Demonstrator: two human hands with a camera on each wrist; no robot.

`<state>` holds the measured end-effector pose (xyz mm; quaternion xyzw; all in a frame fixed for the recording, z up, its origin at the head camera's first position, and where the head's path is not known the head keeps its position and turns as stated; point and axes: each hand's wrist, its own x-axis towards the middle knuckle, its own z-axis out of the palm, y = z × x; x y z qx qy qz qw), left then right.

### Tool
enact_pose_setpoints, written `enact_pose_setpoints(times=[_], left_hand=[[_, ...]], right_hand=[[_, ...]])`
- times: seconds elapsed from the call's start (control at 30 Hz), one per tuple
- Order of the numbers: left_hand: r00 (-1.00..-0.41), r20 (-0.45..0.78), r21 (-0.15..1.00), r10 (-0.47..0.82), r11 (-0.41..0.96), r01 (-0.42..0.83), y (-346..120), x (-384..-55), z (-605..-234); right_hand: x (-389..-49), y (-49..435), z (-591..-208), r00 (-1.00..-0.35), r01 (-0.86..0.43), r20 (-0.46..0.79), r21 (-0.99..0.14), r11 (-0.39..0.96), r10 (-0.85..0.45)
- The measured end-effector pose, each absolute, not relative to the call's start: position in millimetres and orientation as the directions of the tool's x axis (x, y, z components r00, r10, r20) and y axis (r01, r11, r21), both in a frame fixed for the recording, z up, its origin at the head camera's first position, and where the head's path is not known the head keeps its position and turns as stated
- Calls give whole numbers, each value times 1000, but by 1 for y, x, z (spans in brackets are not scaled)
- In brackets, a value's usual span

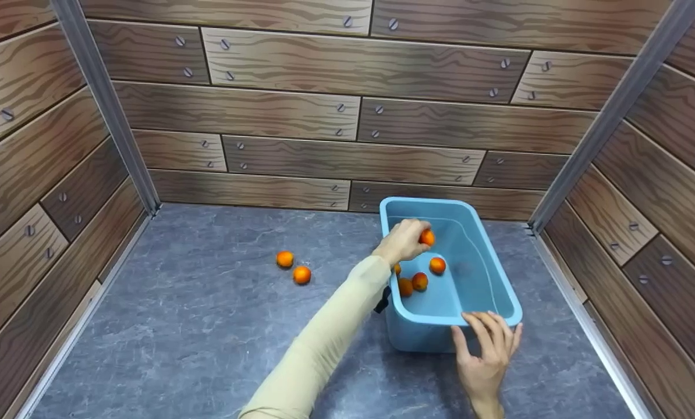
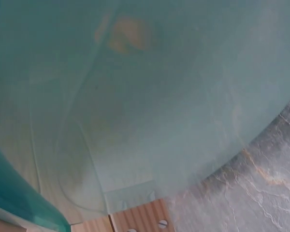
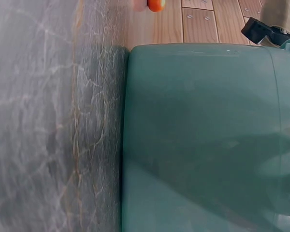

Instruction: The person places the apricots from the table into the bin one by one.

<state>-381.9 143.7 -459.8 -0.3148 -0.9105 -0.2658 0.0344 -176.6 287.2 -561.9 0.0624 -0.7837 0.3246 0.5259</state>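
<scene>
A light-blue plastic bin (image 1: 464, 256) stands on the grey marbled floor, right of centre in the head view. My left hand (image 1: 404, 240) reaches in over its left rim, and its fingertips pinch a small orange fruit (image 1: 427, 237) above the bin's bottom. Several more orange fruits (image 1: 419, 281) lie inside, towards the left wall; the left arm partly covers that side. My right hand (image 1: 487, 355) holds the bin's near rim at the right corner, fingers over the edge and thumb against the outer wall. Through the bin wall, the left wrist view shows a blurred orange patch (image 2: 128, 34).
Two more orange fruits, one behind (image 1: 284, 259) and one nearer (image 1: 302, 275), lie on the floor left of the bin. Wood-patterned walls (image 1: 277, 110) with grey metal corner posts enclose the floor at the back and both sides. A black wrist camera (image 3: 266, 32) is on the left arm.
</scene>
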Motion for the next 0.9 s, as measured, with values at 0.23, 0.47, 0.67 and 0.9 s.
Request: enact_pose_setpoints(times=[0.23, 0.47, 0.67, 0.9], left_hand=[[-841, 235, 485, 487, 691, 536, 144, -381, -460], [-837, 269, 482, 477, 686, 545, 142, -380, -462], [-809, 315, 542, 496, 605, 583, 136, -375, -466], [-746, 419, 603, 518, 456, 655, 125, -373, -468]], right_hand=[[-176, 286, -561, -449, -436, 858, -455, 776, 251], [-175, 286, -562, -459, -433, 852, -463, 774, 253], [-174, 285, -564, -460, -427, 851, -463, 777, 253], [-175, 289, -563, -457, -438, 851, -467, 768, 257]])
